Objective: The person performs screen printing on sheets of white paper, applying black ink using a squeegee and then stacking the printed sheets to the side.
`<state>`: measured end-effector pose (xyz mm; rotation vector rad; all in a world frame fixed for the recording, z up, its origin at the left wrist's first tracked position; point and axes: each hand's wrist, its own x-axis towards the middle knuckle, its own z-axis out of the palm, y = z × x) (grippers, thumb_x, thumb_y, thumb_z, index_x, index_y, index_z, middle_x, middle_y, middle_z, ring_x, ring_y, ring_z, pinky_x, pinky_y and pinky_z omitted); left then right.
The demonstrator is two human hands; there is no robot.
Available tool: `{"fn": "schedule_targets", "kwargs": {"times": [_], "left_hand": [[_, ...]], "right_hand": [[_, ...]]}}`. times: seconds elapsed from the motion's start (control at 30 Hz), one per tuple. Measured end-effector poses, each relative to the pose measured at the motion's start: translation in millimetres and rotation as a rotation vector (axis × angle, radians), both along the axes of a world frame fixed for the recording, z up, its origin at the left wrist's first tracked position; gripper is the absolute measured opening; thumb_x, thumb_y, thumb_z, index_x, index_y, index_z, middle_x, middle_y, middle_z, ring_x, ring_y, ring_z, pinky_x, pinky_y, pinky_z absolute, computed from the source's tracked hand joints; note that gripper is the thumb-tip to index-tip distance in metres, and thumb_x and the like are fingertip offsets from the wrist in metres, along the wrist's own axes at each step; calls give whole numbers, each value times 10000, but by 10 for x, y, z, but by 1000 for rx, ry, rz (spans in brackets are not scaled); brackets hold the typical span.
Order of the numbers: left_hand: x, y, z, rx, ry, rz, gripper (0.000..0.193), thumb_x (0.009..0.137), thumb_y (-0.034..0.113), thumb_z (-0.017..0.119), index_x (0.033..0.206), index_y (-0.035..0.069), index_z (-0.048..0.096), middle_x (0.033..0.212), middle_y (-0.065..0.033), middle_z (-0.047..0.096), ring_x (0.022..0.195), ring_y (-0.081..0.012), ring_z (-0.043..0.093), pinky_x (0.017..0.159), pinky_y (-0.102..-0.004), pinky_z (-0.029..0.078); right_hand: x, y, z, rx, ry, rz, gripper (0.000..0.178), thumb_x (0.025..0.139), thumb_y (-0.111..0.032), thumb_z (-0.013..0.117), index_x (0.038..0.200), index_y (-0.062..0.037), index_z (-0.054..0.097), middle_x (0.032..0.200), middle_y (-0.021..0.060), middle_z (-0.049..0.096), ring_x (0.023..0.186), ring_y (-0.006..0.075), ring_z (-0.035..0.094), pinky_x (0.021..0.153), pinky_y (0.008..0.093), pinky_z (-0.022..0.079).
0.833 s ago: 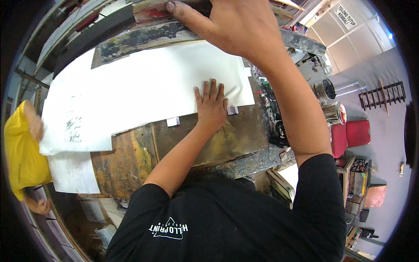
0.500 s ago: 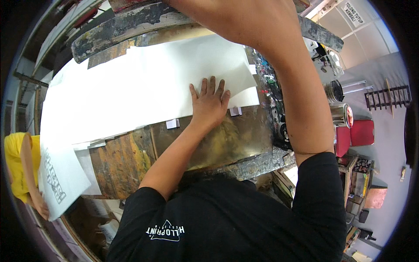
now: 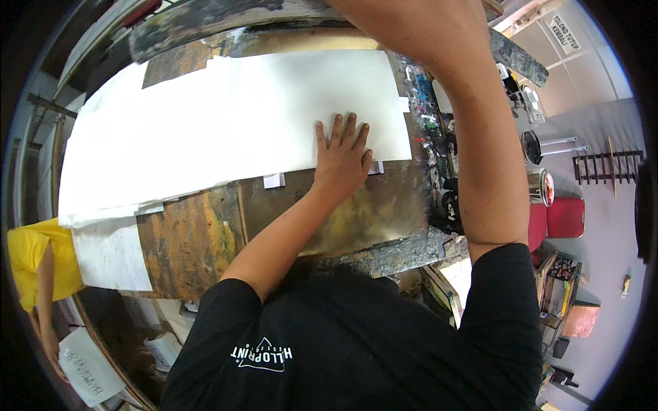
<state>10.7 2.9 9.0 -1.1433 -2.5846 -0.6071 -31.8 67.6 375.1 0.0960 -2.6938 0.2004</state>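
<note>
The left hand [image 3: 341,163] lies palm-down on the white sheet [image 3: 260,113], grip wide, holding nothing. This looks like steadying; the next move likely calls for keeping the sheet flat. Its long axis runs left to right along the stained bench [image 3: 188,243], straight end pointing right. Farther off is the right hand [image 3: 404,17], fingers out of sight; I can't tell its grip.
</note>
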Motion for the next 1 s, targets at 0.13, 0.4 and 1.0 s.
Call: {"fn": "schedule_targets", "kwargs": {"times": [0.13,0.4,1.0], "left_hand": [[-72,-142,528,101,-16,39,662,1055,471,597,1585,83,514,1641,-216,465,1541,-429,382,1281,-661,201],[-171,-1930,1659,1046,-903,90,1054,767,147,988,1609,-99,404,1195,-206,753,1034,-228,751,955,-364,610],[175,-2250,355,287,-346,243,1239,594,533,999,1584,-28,511,843,-114,723,730,-277,676,688,-391,526]], "right_hand": [[18,42,-192,90,242,27,473,1046,-531,562,902,-86,628,738,68,626,687,192,578,590,330,461],[625,98,-1171,174,65,229,497,987,-515,701,1172,-54,693,1096,152,683,1055,352,630,919,481,471],[-1453,794,-2883,84,-122,217,487,990,-580,653,1191,-143,729,1042,131,727,1004,360,717,805,518,588]]}}
